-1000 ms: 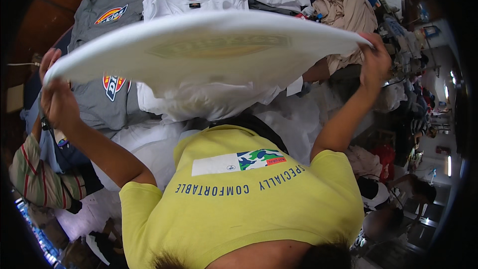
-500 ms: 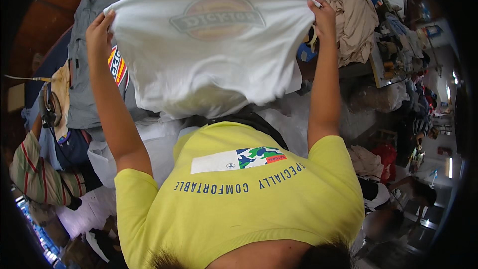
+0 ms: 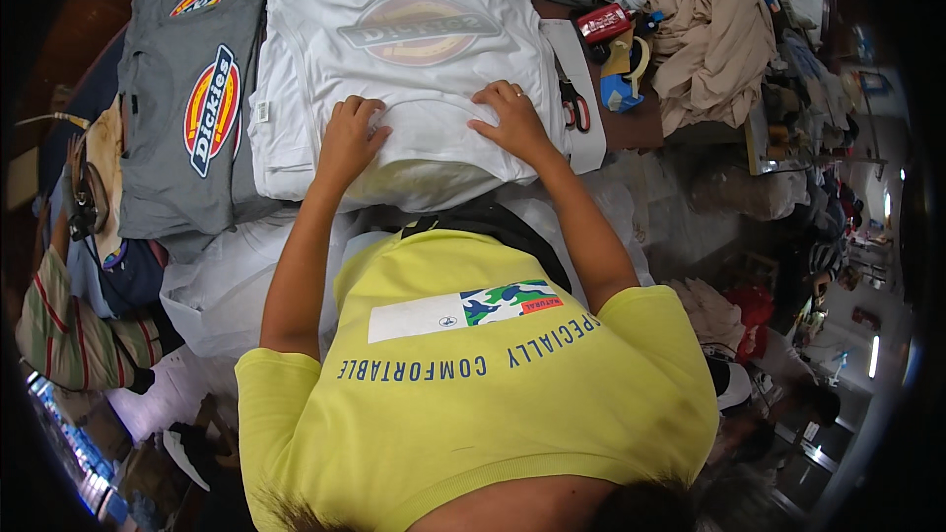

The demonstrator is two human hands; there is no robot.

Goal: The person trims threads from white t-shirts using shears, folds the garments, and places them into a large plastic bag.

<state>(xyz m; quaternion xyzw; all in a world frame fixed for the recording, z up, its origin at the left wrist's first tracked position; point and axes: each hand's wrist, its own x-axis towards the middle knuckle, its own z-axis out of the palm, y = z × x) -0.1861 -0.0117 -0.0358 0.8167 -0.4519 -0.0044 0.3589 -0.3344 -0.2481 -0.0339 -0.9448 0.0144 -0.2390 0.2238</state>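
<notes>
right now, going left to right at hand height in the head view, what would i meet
Gray printed shirt → left hand on the white shirt → right hand, also on it → scissors → blue tape dispenser → bunched beige cloth.

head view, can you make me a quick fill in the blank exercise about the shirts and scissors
1. The left hand and right hand touch a shirt coloured ____.
2. Gray shirts with bright logos lie on its ____ side.
3. The scissors lie on its ____ side.

Missing words: white; left; right
</notes>
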